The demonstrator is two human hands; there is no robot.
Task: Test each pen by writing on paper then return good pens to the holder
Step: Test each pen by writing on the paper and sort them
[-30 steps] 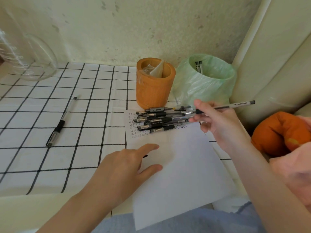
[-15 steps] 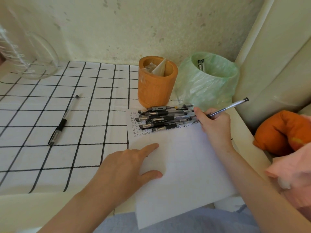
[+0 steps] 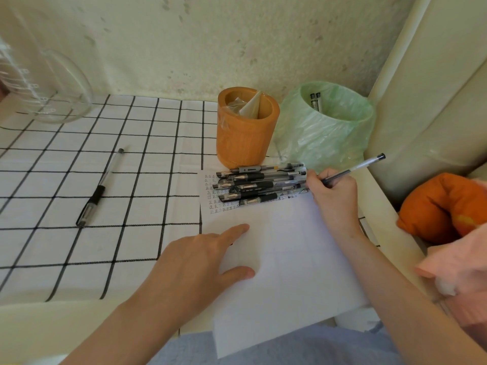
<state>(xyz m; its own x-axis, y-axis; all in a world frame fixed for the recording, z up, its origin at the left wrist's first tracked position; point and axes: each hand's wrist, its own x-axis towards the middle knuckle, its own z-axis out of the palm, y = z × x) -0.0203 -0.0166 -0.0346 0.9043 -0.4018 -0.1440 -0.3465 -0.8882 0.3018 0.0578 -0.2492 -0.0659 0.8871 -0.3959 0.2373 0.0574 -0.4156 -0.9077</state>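
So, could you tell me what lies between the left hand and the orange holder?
The head view shows bare paper, then a pile of pens close before the holder.

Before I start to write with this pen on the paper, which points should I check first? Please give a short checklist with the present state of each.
1. Right hand grips the pen: ok.
2. Left hand rests flat on the paper and steadies it: ok.
3. Blank space on the paper below the written rows: ok.
4. Pen tip touches the paper: cannot tell, the right hand hides it.
5. Pile of pens lies clear of the writing spot: not ok, it lies over the rows, right beside the right hand.
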